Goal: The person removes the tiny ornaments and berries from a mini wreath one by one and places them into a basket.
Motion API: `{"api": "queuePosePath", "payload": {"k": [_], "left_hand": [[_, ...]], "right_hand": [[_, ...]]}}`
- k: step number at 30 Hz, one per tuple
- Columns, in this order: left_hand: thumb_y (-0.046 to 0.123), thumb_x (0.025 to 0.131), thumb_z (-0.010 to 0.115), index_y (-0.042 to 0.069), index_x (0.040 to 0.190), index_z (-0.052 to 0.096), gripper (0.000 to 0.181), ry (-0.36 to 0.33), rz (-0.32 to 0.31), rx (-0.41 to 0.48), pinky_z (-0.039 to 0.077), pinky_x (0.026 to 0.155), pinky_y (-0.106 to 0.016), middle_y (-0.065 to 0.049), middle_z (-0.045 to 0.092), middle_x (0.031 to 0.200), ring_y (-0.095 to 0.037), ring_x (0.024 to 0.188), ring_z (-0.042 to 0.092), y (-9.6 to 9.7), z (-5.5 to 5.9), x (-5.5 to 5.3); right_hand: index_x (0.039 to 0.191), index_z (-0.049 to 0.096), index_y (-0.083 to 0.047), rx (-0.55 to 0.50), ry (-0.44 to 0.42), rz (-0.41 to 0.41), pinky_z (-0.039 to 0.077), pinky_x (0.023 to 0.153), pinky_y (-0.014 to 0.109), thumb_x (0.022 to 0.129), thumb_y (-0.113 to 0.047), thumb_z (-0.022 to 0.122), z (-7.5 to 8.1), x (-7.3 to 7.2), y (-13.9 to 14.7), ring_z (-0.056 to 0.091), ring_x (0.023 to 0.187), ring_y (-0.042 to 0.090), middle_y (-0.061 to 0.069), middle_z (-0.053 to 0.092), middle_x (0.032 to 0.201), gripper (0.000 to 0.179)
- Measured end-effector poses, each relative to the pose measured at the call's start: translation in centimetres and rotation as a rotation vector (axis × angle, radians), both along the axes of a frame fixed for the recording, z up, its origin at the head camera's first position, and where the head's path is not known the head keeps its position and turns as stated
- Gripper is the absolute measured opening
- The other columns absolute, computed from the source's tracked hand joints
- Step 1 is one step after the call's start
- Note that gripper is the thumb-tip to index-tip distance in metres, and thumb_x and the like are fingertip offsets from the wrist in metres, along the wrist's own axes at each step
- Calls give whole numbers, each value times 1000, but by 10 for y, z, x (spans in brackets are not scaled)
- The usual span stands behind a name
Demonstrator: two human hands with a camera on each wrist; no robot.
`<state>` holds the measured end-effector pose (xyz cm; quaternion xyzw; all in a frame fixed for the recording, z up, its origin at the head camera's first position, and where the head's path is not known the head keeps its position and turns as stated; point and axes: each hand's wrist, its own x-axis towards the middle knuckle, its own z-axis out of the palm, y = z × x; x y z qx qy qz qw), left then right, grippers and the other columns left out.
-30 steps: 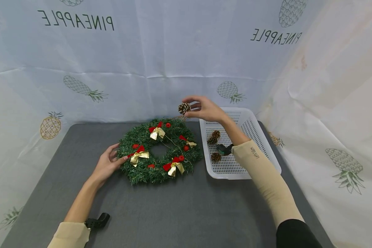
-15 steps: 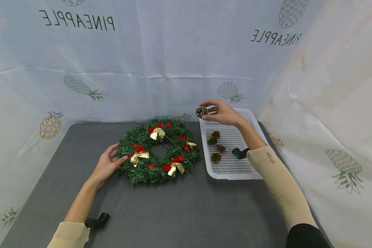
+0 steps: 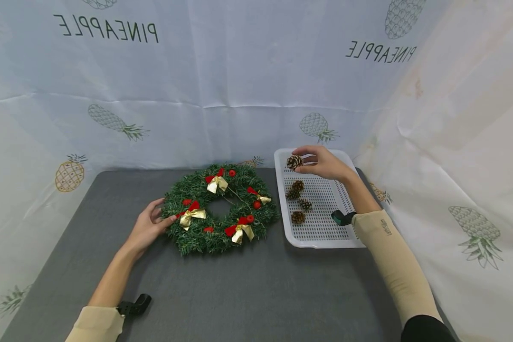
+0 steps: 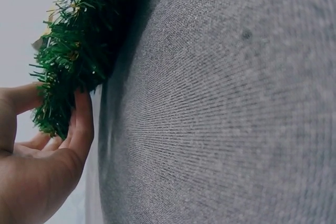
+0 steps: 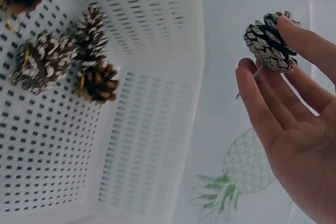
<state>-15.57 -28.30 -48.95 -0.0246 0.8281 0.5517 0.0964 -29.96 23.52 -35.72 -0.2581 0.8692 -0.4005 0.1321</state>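
A green Christmas wreath (image 3: 262, 223) with red and gold bows lies on the grey table. At its left edge my left hand (image 3: 147, 225) holds on, thumb over the top and fingers round the side; the left wrist view shows the wreath (image 4: 79, 51) between thumb and fingers. My right hand (image 3: 325, 164) pinches a pine cone (image 3: 294, 162) with white-tipped scales over the back of a white plastic basket (image 3: 288, 232). A thin wire or thread hangs below this pine cone (image 5: 270, 43) in the right wrist view.
Several more pine cones (image 3: 298, 217) lie in the left part of the basket. Behind and beside the table (image 3: 222, 299) hangs a pale cloth (image 3: 239, 71) printed with pineapples. The wreath and the basket stand close side by side.
My right hand has moved right and slightly down with the pine cone, from behind the wreath to over the basket. The left hand and the wreath have stayed where they were.
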Motion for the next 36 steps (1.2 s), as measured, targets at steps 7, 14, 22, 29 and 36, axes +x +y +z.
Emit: {"api": "queuePosePath", "payload": {"k": [7,14,22,29,36], "left_hand": [[35,107,72,9,176,8,97,-5,1,-2,59,91,-27,-40,12,176,-63,158,30,0,0,1],[35,107,71,9,176,8,97,-7,4,-4,59,90,-25,-41,13,175,-63,157,31,1,1,1],[33,108,70,9,176,9,95,-7,3,-23,60,104,-49,-38,14,176,-63,157,30,2,2,0],[35,108,71,10,176,8,96,-15,2,-26,61,100,-42,-38,13,177,-63,157,32,1,3,0],[38,108,71,11,176,8,97,-16,-3,-24,61,96,-35,-38,13,177,-63,157,33,1,2,-1]], "right_hand": [[153,55,5,72,11,6,52,115,62,103,-8,75,-16,-3,17,53,150,49,28,57,156,56],[151,56,7,122,-21,-5,46,121,64,102,-8,77,-33,-8,31,51,149,54,30,56,156,56],[151,55,10,187,-40,6,51,116,65,101,-8,76,-47,-11,43,54,144,57,32,56,155,57],[150,55,10,202,-85,-6,50,116,67,100,-4,75,-57,-12,49,53,146,58,35,54,156,56],[149,57,10,206,-118,-21,51,114,67,99,-5,77,-61,-12,51,55,143,58,35,55,156,56]]}}
